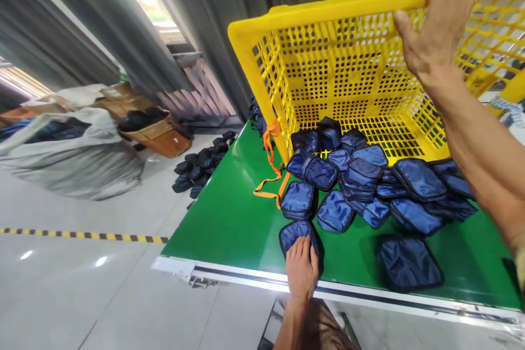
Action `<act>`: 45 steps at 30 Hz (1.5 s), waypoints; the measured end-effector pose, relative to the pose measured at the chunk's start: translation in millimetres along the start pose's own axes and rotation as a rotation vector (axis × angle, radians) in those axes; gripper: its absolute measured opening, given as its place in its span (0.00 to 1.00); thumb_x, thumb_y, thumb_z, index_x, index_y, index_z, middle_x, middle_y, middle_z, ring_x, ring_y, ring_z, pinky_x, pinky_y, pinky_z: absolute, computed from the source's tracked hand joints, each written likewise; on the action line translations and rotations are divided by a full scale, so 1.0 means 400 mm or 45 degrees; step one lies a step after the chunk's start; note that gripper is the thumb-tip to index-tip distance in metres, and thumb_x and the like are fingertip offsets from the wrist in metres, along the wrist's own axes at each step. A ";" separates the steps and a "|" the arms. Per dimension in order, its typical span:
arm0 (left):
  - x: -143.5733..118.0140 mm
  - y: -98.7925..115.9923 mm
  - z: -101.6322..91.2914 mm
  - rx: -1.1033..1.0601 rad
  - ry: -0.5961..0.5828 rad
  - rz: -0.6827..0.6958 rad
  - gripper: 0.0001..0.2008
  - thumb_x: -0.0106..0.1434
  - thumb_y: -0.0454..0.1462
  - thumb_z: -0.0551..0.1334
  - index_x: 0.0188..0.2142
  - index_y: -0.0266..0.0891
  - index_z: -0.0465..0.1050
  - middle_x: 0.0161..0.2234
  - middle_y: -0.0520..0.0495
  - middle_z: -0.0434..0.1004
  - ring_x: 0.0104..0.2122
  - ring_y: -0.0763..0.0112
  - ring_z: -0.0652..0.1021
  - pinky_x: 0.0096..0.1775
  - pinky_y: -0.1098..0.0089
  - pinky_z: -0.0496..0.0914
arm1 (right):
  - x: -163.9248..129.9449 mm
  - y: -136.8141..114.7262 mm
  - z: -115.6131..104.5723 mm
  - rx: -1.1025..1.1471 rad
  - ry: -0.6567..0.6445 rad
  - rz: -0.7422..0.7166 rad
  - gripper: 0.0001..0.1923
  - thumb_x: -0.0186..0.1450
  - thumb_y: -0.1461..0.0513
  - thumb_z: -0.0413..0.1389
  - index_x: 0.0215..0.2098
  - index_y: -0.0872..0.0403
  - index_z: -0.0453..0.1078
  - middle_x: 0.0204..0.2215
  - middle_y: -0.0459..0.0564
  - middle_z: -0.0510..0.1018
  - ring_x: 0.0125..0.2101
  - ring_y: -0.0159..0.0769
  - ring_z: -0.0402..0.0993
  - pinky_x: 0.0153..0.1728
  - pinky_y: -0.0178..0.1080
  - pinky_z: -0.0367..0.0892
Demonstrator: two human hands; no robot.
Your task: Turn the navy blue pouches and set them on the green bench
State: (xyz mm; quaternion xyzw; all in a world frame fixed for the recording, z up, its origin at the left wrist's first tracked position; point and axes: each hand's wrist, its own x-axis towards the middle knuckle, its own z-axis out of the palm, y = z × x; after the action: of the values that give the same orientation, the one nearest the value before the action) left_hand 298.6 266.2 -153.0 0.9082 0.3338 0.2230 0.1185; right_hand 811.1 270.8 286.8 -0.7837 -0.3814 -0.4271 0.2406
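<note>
My right hand (441, 27) is closed around the upper rim of a yellow plastic basket (336, 8), which is tipped with its opening toward me. Blue zippered pouches with black edging (363, 172) lie in a heap from inside the basket out onto the green tabletop. Near the front edge, my left hand (302, 265) rests with outstretched fingers on a blue pouch (296, 231) that seems to top a small stack. Just behind it sits another stack of pouches (297, 199). A single darker pouch (410, 262) lies apart at the right.
An orange strap (268, 194) hangs from the basket's corner onto the green table (221, 219). On the floor at left are a pile of dark pouches (200, 167), a cardboard box (158, 134) and a large filled pale sack (94, 158). Grey curtains (221, 16) hang behind.
</note>
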 end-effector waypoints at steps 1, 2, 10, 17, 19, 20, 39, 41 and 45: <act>0.001 0.002 0.001 0.011 0.000 0.007 0.20 0.81 0.34 0.55 0.64 0.39 0.81 0.59 0.38 0.87 0.62 0.54 0.83 0.63 0.54 0.72 | -0.051 -0.012 0.013 0.059 0.059 -0.073 0.35 0.87 0.44 0.46 0.81 0.57 0.51 0.80 0.63 0.60 0.73 0.41 0.50 0.79 0.55 0.41; 0.002 0.004 0.001 0.024 0.003 0.016 0.20 0.81 0.33 0.55 0.64 0.39 0.81 0.59 0.38 0.87 0.62 0.54 0.83 0.63 0.54 0.72 | -0.108 -0.026 0.037 0.123 0.078 -0.127 0.35 0.87 0.46 0.45 0.83 0.55 0.47 0.82 0.61 0.56 0.76 0.40 0.48 0.79 0.55 0.41; 0.007 0.010 -0.019 0.095 0.094 0.138 0.19 0.78 0.31 0.58 0.64 0.34 0.79 0.57 0.38 0.87 0.58 0.54 0.83 0.59 0.54 0.75 | -0.479 -0.109 0.537 0.455 -0.905 0.534 0.61 0.69 0.39 0.68 0.84 0.64 0.48 0.80 0.78 0.53 0.80 0.67 0.51 0.77 0.63 0.53; -0.002 0.017 -0.022 0.098 0.053 0.094 0.22 0.76 0.31 0.58 0.66 0.35 0.77 0.58 0.39 0.87 0.58 0.53 0.82 0.59 0.52 0.76 | -0.523 -0.217 0.762 0.567 -1.226 0.558 0.70 0.61 0.48 0.78 0.83 0.65 0.41 0.79 0.79 0.55 0.78 0.61 0.58 0.77 0.51 0.58; -0.004 0.017 -0.017 0.093 0.039 0.082 0.22 0.75 0.32 0.59 0.65 0.35 0.77 0.58 0.38 0.86 0.59 0.53 0.82 0.59 0.52 0.77 | -0.537 -0.255 0.767 0.544 -1.246 0.466 0.65 0.66 0.51 0.75 0.82 0.67 0.41 0.75 0.80 0.63 0.73 0.57 0.67 0.73 0.48 0.63; -0.005 0.016 -0.014 0.089 0.036 0.076 0.22 0.75 0.32 0.59 0.65 0.35 0.77 0.58 0.38 0.86 0.59 0.53 0.82 0.59 0.51 0.77 | -0.547 -0.270 0.761 0.496 -1.249 0.443 0.62 0.68 0.52 0.74 0.82 0.68 0.42 0.73 0.81 0.66 0.71 0.58 0.71 0.71 0.49 0.65; 0.014 0.030 -0.024 0.047 -0.093 0.006 0.19 0.82 0.37 0.57 0.66 0.36 0.78 0.61 0.35 0.85 0.62 0.51 0.82 0.62 0.51 0.75 | -0.743 -0.211 0.154 0.689 -1.338 -0.568 0.47 0.67 0.62 0.65 0.81 0.59 0.58 0.77 0.69 0.66 0.76 0.63 0.66 0.75 0.61 0.65; 0.018 0.036 -0.032 0.020 -0.129 -0.001 0.21 0.84 0.39 0.54 0.67 0.35 0.77 0.63 0.34 0.84 0.64 0.51 0.81 0.64 0.51 0.74 | -0.759 -0.221 0.030 0.776 -1.180 -0.444 0.39 0.74 0.58 0.63 0.80 0.56 0.62 0.76 0.65 0.70 0.74 0.60 0.69 0.75 0.61 0.66; 0.003 0.052 -0.048 -0.015 -0.194 0.011 0.27 0.84 0.48 0.54 0.71 0.36 0.75 0.67 0.32 0.81 0.70 0.48 0.77 0.70 0.46 0.68 | -0.854 -0.199 -0.255 0.941 -1.070 -0.114 0.23 0.81 0.51 0.58 0.71 0.46 0.75 0.63 0.53 0.84 0.59 0.50 0.84 0.66 0.52 0.78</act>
State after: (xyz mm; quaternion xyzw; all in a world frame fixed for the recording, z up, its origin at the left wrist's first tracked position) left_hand 301.5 252.7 -128.2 0.9232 0.3186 0.1559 0.1480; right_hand 579.8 112.2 52.5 -0.7332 -0.6016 0.0741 0.3083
